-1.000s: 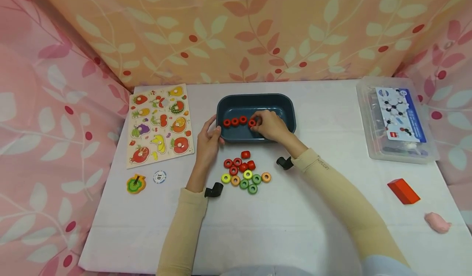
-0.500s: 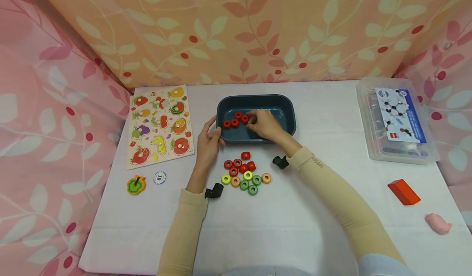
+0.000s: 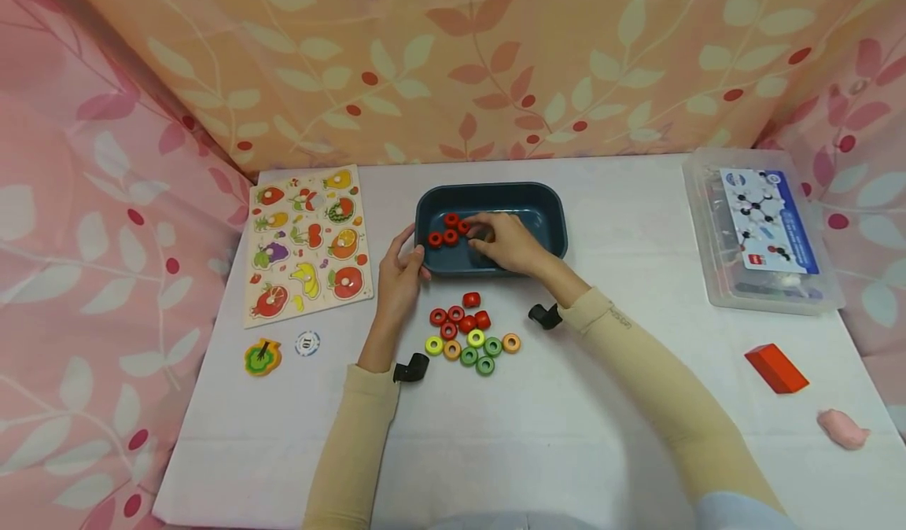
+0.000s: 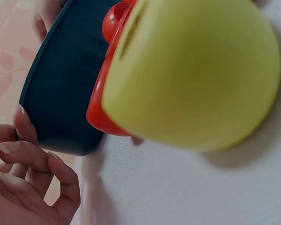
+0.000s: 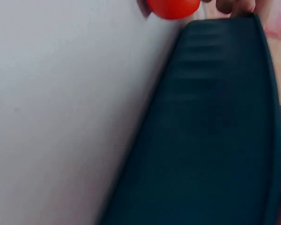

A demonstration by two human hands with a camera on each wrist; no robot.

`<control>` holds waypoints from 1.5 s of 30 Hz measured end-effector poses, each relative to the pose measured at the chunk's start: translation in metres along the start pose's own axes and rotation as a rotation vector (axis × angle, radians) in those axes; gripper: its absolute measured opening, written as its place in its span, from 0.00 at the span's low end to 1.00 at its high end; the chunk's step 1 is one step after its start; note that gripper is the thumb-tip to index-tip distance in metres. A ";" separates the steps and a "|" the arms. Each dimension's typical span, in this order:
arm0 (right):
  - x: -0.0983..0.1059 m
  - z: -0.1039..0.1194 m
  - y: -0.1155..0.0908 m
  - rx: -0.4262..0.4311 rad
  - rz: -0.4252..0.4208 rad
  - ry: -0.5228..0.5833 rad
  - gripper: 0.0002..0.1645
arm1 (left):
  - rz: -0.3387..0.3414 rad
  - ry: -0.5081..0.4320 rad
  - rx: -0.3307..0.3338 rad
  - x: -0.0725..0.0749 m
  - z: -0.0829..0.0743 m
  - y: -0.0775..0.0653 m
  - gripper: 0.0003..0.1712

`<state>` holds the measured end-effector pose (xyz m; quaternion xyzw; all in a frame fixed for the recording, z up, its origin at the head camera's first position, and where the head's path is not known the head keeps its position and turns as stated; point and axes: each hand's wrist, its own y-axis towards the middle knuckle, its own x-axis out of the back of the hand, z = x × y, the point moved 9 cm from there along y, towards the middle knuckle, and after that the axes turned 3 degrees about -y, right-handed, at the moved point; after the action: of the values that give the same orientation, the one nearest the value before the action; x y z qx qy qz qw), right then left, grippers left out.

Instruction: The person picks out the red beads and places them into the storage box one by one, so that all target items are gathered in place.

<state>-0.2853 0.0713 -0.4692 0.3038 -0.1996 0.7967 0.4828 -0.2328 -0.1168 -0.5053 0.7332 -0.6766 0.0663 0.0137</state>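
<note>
The left hand (image 3: 399,278) grips the blue tray (image 3: 460,261) — the right hand (image 3: 513,241) touches a red bead (image 3: 463,227) (grip unclear).

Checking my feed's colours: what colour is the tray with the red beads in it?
The tray is dark teal-blue, seen best in the head view.

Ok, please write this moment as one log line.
left hand: touching left end of tray; right hand: over tray, fingers at red bead; tray: four red beads visible; table: more beads
</note>
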 end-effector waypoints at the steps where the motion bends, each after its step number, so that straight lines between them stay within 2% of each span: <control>1: 0.001 0.004 -0.003 0.018 -0.005 0.006 0.25 | 0.001 0.003 -0.002 0.000 0.000 0.000 0.25; 8: 0.010 0.039 -0.034 0.180 -0.045 0.009 0.17 | -0.001 0.005 -0.004 -0.001 0.000 0.001 0.24; 13: 0.000 0.060 -0.057 0.276 0.009 -0.081 0.12 | -0.004 0.010 -0.008 -0.001 0.000 0.001 0.24; 17: -0.015 0.058 -0.068 0.243 0.110 -0.139 0.14 | -0.005 0.012 -0.007 -0.001 0.000 0.001 0.25; 23: -0.030 0.042 -0.075 0.186 0.231 -0.236 0.20 | -0.011 0.005 0.002 0.000 0.000 0.000 0.25; 29: -0.042 0.028 -0.077 0.184 0.250 -0.270 0.22 | -0.006 -0.004 -0.009 -0.001 -0.001 -0.001 0.25; 38: -0.049 0.017 -0.075 0.177 0.245 -0.244 0.21 | -0.012 0.004 -0.004 0.000 0.001 0.000 0.24; 45: -0.049 0.011 -0.075 0.149 0.257 -0.273 0.14 | -0.015 0.009 -0.009 0.000 0.001 -0.001 0.24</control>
<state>-0.1980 0.0667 -0.4929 0.4160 -0.2407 0.8157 0.3219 -0.2322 -0.1170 -0.5058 0.7379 -0.6713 0.0667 0.0204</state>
